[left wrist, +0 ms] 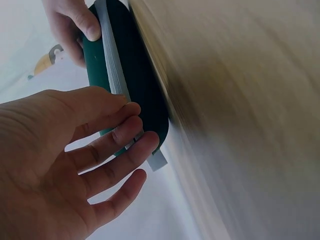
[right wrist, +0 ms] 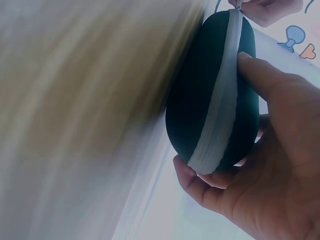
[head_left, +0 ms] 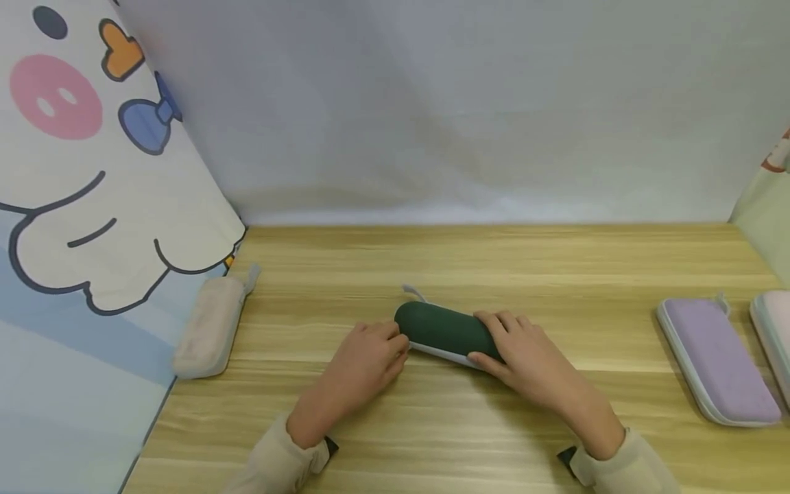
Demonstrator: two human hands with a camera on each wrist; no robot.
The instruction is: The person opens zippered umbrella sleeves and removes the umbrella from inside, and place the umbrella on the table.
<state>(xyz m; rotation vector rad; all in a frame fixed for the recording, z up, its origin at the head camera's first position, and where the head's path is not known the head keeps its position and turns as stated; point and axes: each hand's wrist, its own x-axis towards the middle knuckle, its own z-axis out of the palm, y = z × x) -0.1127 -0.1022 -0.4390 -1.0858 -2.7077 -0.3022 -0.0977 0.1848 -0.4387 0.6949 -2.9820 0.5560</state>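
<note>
A dark green zippered pencil case (head_left: 441, 327) lies on the wooden table, a pale zipper band (right wrist: 220, 100) running along its near side. With thumb and fingers my right hand (head_left: 531, 353) grips its right end; in the right wrist view the thumb presses beside the zipper while fingers wrap below. At the left end, my left hand (head_left: 364, 360) pinches the zipper pull (right wrist: 239, 4) between thumb and index finger, its other fingers loosely bent. The pull is mostly hidden by the fingertips. A grey strap (head_left: 413, 292) sticks out behind the case's left end.
Toward the table's left edge lies a beige case (head_left: 210, 328) with a strap. On the right lie a lilac case (head_left: 719, 360) and a pale pink case (head_left: 774, 329), partly out of view. A white curtain (head_left: 463, 116) hangs behind the wooden table (head_left: 494, 254).
</note>
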